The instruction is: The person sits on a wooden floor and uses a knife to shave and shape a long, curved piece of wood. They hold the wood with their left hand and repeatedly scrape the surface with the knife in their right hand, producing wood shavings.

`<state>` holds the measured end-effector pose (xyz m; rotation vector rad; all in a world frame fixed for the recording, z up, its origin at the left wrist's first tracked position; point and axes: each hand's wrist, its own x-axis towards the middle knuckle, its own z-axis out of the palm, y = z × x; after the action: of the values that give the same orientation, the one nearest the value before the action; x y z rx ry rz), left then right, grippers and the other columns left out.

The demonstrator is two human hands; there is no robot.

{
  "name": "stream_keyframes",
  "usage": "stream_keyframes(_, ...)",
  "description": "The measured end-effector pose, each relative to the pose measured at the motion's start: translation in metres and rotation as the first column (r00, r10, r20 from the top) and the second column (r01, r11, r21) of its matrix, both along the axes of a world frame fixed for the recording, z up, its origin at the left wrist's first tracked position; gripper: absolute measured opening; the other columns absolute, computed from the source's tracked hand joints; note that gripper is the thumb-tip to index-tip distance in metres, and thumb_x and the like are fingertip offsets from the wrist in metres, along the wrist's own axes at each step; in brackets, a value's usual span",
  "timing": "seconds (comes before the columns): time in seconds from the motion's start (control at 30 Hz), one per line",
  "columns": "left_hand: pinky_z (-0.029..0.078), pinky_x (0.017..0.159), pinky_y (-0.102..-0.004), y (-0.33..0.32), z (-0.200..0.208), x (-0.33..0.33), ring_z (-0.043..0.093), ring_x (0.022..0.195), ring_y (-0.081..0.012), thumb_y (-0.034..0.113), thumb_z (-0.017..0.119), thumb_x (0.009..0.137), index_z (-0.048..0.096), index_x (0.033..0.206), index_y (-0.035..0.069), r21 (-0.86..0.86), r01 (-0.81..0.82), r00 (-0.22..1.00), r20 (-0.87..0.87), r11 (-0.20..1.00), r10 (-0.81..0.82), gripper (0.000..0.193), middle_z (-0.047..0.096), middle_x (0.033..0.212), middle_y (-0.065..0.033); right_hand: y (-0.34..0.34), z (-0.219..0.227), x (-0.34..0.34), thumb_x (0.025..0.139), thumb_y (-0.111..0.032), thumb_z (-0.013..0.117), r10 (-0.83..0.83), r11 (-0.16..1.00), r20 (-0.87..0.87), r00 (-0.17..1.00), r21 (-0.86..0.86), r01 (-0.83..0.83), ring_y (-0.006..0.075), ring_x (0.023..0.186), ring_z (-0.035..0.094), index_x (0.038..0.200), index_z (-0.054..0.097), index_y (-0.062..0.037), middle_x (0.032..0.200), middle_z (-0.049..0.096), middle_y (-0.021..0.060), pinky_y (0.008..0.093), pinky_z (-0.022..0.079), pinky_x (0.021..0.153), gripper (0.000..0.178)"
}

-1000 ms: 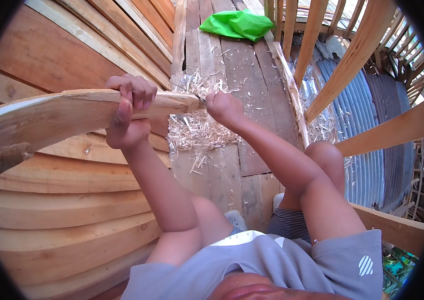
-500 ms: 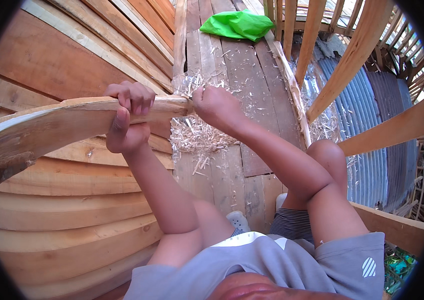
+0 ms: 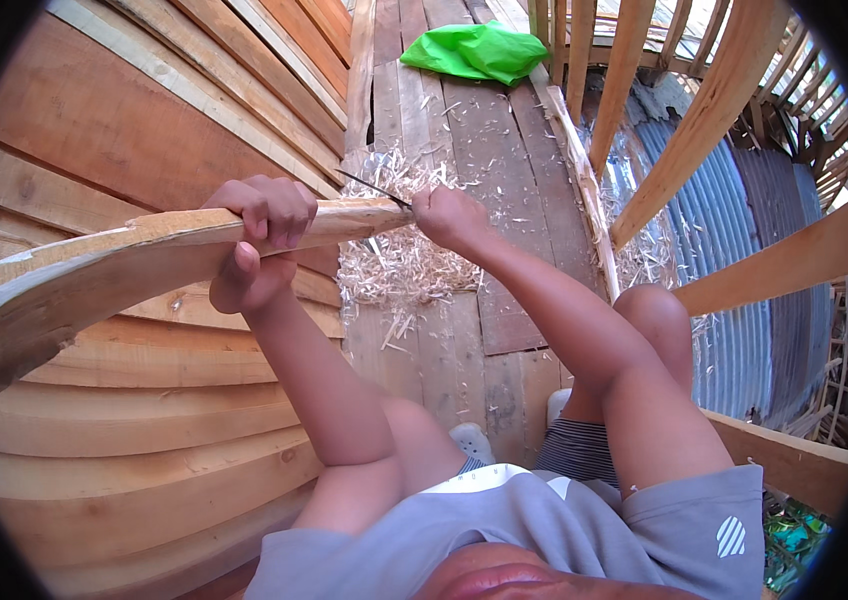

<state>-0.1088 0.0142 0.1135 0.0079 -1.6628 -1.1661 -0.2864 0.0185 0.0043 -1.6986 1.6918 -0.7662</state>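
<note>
A long pale wooden board [image 3: 134, 250], which looks curved, stretches from the left rim to the middle of the view. My left hand [image 3: 266, 215] is closed around it near its narrow right end, fingers over the top and thumb on the near side. Just past that end, my right hand [image 3: 452, 218] makes a fist around a knife [image 3: 372, 187]. Its handle is hidden in the fist. The thin dark blade points left and away, crossing the board's tip at its far edge; whether it touches the wood I cannot tell.
Wood shavings [image 3: 409, 270] lie heaped on the plank floor [image 3: 514, 230] below the board. A wall of planks [image 3: 174, 400] runs along the left. At the far end sits a green plastic bag [image 3: 474, 52]. Wooden railing posts [image 3: 709, 110] and corrugated metal sheets [image 3: 714, 230] are on the right.
My right hand has shifted slightly right and nearer, and the knife blade now shows. The board's right end has moved a little right and nearer; my left hand keeps its grip.
</note>
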Motion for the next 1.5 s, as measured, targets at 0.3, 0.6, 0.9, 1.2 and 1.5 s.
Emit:
stream_keyframes(0.3, 0.033, 0.058, -0.0306, -0.005, -0.001, 0.017, 0.04, 0.058, -0.0135, 0.026, 0.064, 0.086, 0.044, 0.082, 0.01, -0.066, 0.135, 0.991, 0.024, 0.989, -0.134, 0.026, 0.042, 0.067, -0.0004, 0.003, 0.013, 0.007, 0.093, -0.033, 0.038, 0.013, 0.999, 0.075, 0.997, -0.037, -0.01, 0.0446, 0.08, 0.065, 0.08, 0.07, 0.0008, 0.083, 0.068, 0.0246, 0.051, 0.051, 0.08, 0.048)
stream_keyframes(0.6, 0.036, 0.056, -0.0316, 0.002, -0.002, 0.023, 0.041, 0.055, -0.0145, 0.025, 0.069, 0.084, 0.046, 0.076, 0.008, -0.036, 0.112, 0.994, -0.008, 0.993, -0.112, 0.03, 0.044, 0.063, -0.0015, 0.028, 0.044, 0.018, 0.094, -0.032, 0.038, 0.007, 0.989, 0.05, 0.999, -0.15, 0.001, 0.0449, 0.073, 0.065, 0.075, 0.069, 0.002, 0.074, 0.067, 0.0243, 0.0534, 0.052, 0.074, 0.05)
stream_keyframes(0.9, 0.036, 0.058, -0.0331, 0.007, -0.005, 0.032, 0.041, 0.057, -0.0159, 0.02, 0.064, 0.082, 0.045, 0.076, 0.008, -0.003, 0.037, 0.998, -0.045, 0.999, -0.037, 0.024, 0.043, 0.064, -0.003, 0.04, 0.066, 0.016, 0.094, -0.033, 0.038, 0.047, 0.981, -0.022, 0.999, -0.187, -0.051, 0.0455, 0.077, 0.065, 0.079, 0.07, 0.0034, 0.08, 0.068, 0.0254, 0.0517, 0.052, 0.078, 0.05)
stream_keyframes(1.2, 0.034, 0.059, -0.0317, 0.007, -0.008, 0.04, 0.04, 0.059, -0.0147, 0.021, 0.062, 0.084, 0.043, 0.078, 0.01, -0.024, 0.061, 0.998, -0.01, 0.998, -0.061, 0.022, 0.042, 0.066, -0.0009, 0.031, 0.045, 0.001, 0.093, -0.034, 0.037, 0.067, 0.996, -0.091, 0.994, -0.052, -0.072, 0.0457, 0.081, 0.065, 0.081, 0.07, 0.0032, 0.083, 0.068, 0.0258, 0.0515, 0.052, 0.079, 0.052)
stream_keyframes(1.5, 0.034, 0.058, -0.0317, 0.009, -0.007, 0.032, 0.04, 0.058, -0.0144, 0.021, 0.063, 0.084, 0.044, 0.078, 0.01, 0.012, -0.009, 0.998, -0.061, 1.0, 0.01, 0.023, 0.042, 0.066, -0.0014, 0.026, 0.025, 0.006, 0.095, -0.033, 0.037, 0.014, 0.994, -0.076, 0.997, -0.108, -0.022, 0.0439, 0.08, 0.066, 0.078, 0.07, 0.0003, 0.082, 0.068, 0.0244, 0.052, 0.052, 0.079, 0.05)
